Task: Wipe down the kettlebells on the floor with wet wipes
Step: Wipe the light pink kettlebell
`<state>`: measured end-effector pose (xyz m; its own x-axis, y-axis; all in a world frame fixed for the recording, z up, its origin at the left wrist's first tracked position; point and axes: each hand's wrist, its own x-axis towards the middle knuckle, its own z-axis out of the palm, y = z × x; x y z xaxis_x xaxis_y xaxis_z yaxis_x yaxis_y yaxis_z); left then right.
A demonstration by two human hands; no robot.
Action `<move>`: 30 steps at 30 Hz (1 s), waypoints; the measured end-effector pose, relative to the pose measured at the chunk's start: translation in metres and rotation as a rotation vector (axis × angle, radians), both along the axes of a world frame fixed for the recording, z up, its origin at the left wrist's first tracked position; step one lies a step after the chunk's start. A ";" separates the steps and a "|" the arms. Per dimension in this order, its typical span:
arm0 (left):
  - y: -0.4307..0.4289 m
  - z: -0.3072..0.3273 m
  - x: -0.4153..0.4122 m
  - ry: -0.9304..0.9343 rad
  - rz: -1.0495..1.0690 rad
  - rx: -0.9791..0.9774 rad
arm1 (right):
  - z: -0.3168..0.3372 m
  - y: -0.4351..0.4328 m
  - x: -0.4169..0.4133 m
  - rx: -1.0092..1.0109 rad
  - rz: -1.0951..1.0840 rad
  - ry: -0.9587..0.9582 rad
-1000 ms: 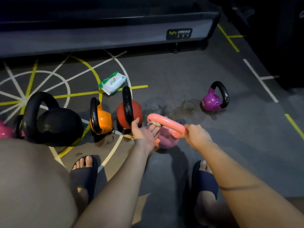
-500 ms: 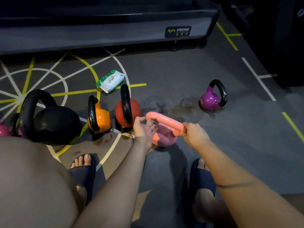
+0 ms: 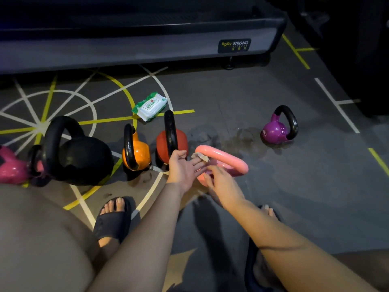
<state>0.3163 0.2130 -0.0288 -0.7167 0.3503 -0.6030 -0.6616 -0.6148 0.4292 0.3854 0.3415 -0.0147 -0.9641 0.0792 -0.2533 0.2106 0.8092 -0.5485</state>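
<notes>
Glossy pink kettlebell point(image 3: 228, 160): crumpled wipe point(image 3: 201, 157) is pressed to its thick handle by straight fingers of left hand point(image 3: 182, 168); right hand point(image 3: 223, 184) grip undetermined.

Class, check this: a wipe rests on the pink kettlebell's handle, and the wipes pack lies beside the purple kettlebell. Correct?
No. The head view shows the wet wipes pack behind the orange kettlebell and red kettlebell, apart from the purple kettlebell.
</notes>
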 end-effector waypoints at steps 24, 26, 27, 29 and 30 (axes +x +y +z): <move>-0.023 0.014 -0.059 1.252 -1.063 -1.296 | -0.044 -0.086 -0.037 -0.635 -0.514 0.034; -0.026 0.013 -0.060 1.255 -1.078 -1.300 | -0.054 -0.087 -0.037 -0.393 -0.457 0.014; -0.026 0.014 -0.060 1.254 -1.077 -1.297 | -0.059 -0.084 -0.035 -0.249 -0.399 0.009; -0.026 0.016 -0.057 1.242 -1.088 -1.282 | -0.069 -0.077 -0.034 0.023 -0.303 0.024; -0.026 0.019 -0.056 1.229 -1.085 -1.276 | -0.071 -0.073 -0.032 0.122 -0.274 0.017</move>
<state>0.2601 0.1874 -0.0098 -0.6822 0.6790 -0.2712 0.4275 0.6714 0.6054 0.3538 0.2688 -0.0858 -0.9068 0.3657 -0.2097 0.4216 0.7840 -0.4557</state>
